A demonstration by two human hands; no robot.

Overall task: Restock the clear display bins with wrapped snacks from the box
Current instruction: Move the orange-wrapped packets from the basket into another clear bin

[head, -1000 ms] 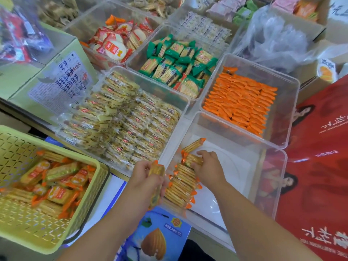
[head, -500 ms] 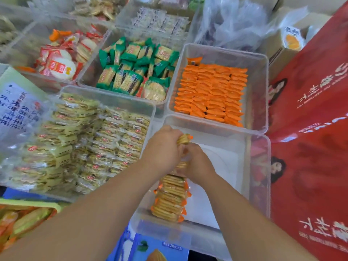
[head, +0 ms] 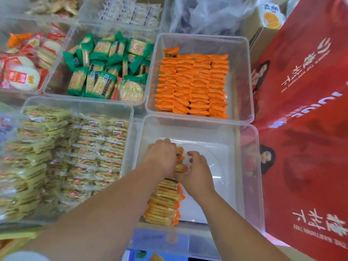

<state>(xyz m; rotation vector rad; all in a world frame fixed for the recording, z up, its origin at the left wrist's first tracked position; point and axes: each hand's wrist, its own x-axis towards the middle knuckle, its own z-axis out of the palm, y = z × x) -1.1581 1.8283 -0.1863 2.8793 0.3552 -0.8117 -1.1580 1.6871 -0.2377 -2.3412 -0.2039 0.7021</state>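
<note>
Both grips closing on orange-ended wrapped snacks (head: 180, 159): left hand (head: 161, 157) curling over packs from left side, right hand (head: 197, 171) pinching them from right, fingers bent. Packs sitting at far end of snack row (head: 164, 202) along left wall of near clear bin (head: 250, 178), lower centre of frame. Full orange-pack bin (head: 243, 76) lying just above it

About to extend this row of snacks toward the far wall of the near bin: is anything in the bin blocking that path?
Nothing visible does. Beyond the left hand and right hand at the far end of the snack row, the bin floor is bare up to the far wall.
</note>
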